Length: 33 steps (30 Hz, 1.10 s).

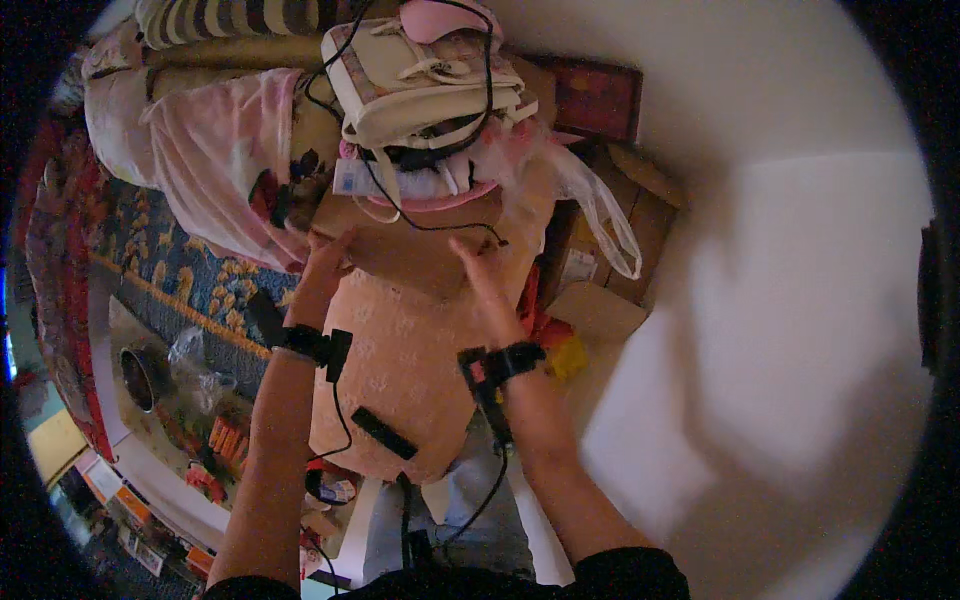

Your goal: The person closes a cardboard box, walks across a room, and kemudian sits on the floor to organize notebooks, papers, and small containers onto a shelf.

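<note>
A flat brown cardboard box [415, 250] lies across the far part of a cloth-covered, peach-coloured seat [395, 345]. My left hand [326, 258] grips its left edge, thumb on top. My right hand [477, 264] is at its right edge, with the fingers partly hidden. Just beyond the box is a pink basket [450, 200] with a white-and-blue package [400, 180] in it. A cream backpack [415, 85] rests above the basket, and a black cable [400, 212] hangs down over the box. A clear plastic bag [600, 205] droops to the right of the basket.
Left of the seat lie a pink blanket [225, 150] and a blue patterned cloth [200, 265]. An open cardboard carton [640, 225] stands at the right, next to the white wall [780, 330]. A narrow black object [384, 432] lies on the seat's near part.
</note>
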### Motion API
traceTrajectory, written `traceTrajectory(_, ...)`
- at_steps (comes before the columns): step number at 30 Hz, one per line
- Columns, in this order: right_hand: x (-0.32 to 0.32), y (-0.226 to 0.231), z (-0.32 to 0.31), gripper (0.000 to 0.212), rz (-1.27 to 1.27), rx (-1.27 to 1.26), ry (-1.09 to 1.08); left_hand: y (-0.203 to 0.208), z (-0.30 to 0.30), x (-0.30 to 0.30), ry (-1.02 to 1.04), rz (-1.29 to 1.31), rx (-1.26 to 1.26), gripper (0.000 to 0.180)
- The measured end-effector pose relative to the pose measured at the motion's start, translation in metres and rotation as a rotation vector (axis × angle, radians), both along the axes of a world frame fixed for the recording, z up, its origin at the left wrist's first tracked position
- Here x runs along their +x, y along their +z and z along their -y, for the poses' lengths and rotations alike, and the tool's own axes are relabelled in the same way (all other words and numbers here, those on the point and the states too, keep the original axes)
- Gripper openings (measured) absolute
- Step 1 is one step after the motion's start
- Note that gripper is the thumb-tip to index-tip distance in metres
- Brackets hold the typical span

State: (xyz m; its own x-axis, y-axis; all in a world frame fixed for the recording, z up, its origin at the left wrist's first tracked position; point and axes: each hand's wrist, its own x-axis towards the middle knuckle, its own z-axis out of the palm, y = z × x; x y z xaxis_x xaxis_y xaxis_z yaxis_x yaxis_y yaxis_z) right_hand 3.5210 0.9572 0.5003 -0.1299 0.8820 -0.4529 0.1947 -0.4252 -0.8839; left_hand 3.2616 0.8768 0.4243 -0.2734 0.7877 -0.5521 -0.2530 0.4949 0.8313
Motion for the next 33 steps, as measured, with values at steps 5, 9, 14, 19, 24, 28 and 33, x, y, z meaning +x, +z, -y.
traceTrajectory(5,0.003,0.0,0.007,0.07,-0.33,-0.177,-0.237,0.01,-0.023,0.008,0.267,0.604,-0.218,0.04)
traceTrajectory(9,0.006,-0.005,0.003,0.082,-0.513,-0.224,-0.236,0.02,-0.024,0.023,0.38,0.539,-0.256,0.031)
traceTrajectory(14,0.023,-0.052,0.008,0.065,-0.588,-0.26,-0.237,0.004,-0.012,0.029,0.457,0.594,-0.165,0.021)
traceTrajectory(19,0.046,-0.077,0.044,0.053,-0.555,0.766,0.182,0.009,0.02,0.045,0.494,0.612,-0.041,0.023)
traceTrajectory(24,0.113,-0.127,0.088,0.047,-0.506,-0.135,-0.317,-0.003,0.051,0.09,0.408,0.451,0.025,0.031)
traceTrajectory(28,0.133,-0.095,0.122,0.045,-0.616,-0.544,-0.447,-0.055,0.117,0.092,0.475,0.572,-0.035,0.031)
traceTrajectory(33,0.21,-0.019,0.177,0.033,0.041,0.26,-0.201,0.022,0.103,0.198,0.355,0.654,-0.117,0.031)
